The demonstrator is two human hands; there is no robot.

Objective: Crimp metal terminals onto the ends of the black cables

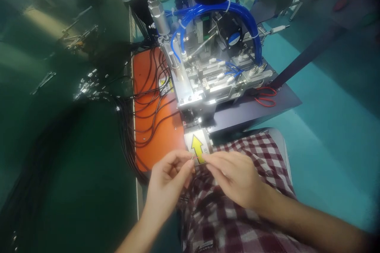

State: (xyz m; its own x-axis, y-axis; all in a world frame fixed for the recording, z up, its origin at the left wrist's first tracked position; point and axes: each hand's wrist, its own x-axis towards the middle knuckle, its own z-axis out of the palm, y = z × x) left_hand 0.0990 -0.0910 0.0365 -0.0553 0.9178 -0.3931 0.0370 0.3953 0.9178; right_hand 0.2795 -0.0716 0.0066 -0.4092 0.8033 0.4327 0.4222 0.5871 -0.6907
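Note:
My left hand (171, 174) is closed in a pinch, thumb against fingers, with a short thin wire (195, 157) showing at the fingertips. Opposite it, my right hand (233, 172) pinches the wire's other side, its fingertips only a small gap away. The wire looks pale with a reddish part; its ends are hidden in the fingers. Both hands are just in front of a white plate with a yellow arrow (196, 146), at the near end of a metal bench machine (208, 75).
Black cables (154, 114) lie across an orange base plate (158, 138) and bunch onto a dark green table (89, 174) at left, with pale connector ends (90, 85). Blue air hoses (246, 16) arch over the machine. A red wire loop (267, 99) lies right of it. Checkered cloth (246, 221) covers my lap.

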